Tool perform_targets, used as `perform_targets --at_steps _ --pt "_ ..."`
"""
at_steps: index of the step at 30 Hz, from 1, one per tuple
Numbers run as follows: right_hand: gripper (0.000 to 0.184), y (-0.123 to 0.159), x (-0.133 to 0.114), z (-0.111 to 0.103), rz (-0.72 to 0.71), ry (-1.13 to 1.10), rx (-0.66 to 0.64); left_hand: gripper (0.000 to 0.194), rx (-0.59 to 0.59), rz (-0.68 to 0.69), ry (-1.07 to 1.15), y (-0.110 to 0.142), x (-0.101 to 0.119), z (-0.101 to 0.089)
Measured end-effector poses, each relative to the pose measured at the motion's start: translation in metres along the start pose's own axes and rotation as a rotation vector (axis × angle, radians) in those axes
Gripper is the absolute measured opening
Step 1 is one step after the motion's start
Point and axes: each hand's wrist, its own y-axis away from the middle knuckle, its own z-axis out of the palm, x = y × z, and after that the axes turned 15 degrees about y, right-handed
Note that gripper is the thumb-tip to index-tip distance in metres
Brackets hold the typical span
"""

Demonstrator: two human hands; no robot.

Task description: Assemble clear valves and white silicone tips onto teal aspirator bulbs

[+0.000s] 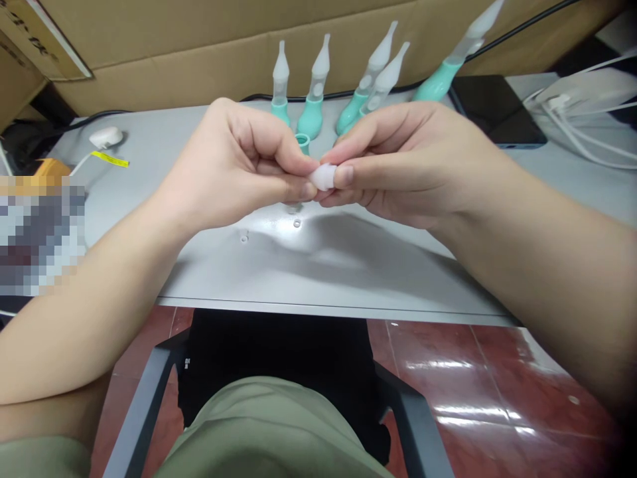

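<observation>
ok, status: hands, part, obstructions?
Left hand and right hand both pinching small white fitting. Open teal bulb partly hidden behind left fingers. Two small clear rings loose on desk below; nothing visibly blocking hands.

You see a grey table (223,265), teal bulbs (311,118) with white tips (281,61) at the far side, a yellow label (110,159) at left, and red floor tiles (448,378) near.

Bulbs (310,118) on table (209,275), at back | flat device (497,109) right of bulbs | rings (297,224) before bulbs
</observation>
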Motion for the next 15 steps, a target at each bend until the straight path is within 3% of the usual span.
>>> perform_targets --at_steps 5,8,13,15 --pt "0.020 0.001 0.002 0.005 -0.020 -0.007 0.073 0.023 0.001 -0.004 0.034 -0.002 0.000 -0.002" --pt "0.021 0.002 -0.001 0.005 -0.029 0.004 0.061 0.016 0.013 -0.004 0.087 -0.003 0.001 -0.004" --pt "0.017 0.004 -0.009 0.000 -0.065 0.092 0.061 0.026 -0.005 0.048 0.122 -0.003 0.001 -0.011" --pt "0.015 0.004 -0.009 -0.002 -0.069 0.134 0.079 0.020 -0.014 0.059 0.082 -0.003 -0.002 -0.014"
